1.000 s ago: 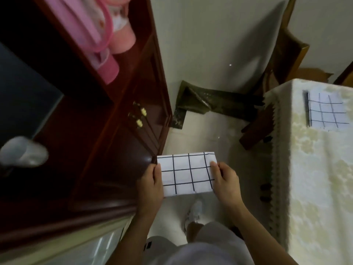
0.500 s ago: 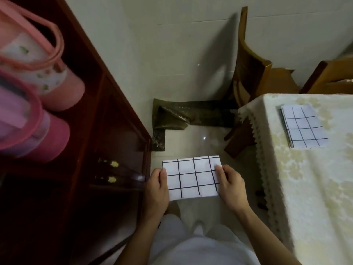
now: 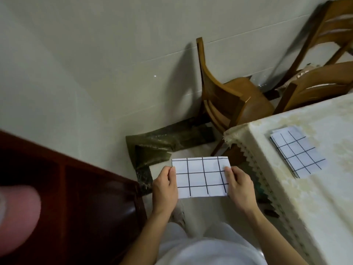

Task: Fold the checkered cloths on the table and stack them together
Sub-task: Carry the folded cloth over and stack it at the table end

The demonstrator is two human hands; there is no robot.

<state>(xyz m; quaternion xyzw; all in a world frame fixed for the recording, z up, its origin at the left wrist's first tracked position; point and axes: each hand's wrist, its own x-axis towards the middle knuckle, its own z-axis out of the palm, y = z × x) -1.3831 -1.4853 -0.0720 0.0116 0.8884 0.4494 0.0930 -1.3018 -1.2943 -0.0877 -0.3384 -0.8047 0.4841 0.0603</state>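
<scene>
Head view. The person stands between a dark red wooden cabinet (image 3: 80,197) on the left and a table (image 3: 313,211) on the right. The table carries a cream patterned tablecloth with a scalloped lace edge.

A folded checkered cloth (image 3: 200,177), white with a black grid, is held level in the air in front of the body, above the floor and clear of the table. The left hand (image 3: 165,188) grips its left short edge: the thumb lies on the top face and the curled fingers go beneath. The right hand (image 3: 239,186) grips the right short edge in the same way, thumb on top, fingers wrapped under. Both hands are closed on the cloth; neither holds anything else.

A second folded checkered cloth (image 3: 299,152) lies flat on the table, near the far left corner of the tabletop, well apart from the held cloth. Layered edges show along its left side.

Behind the table corner stands a wooden chair (image 3: 227,96), with a second wooden chair (image 3: 317,83) further right. A crumpled dark green sheet (image 3: 164,144) lies on the floor against the pale tiled wall (image 3: 86,64). A blurred pink object (image 3: 17,217) occupies the lower left edge of the view; its identity cannot be determined.
</scene>
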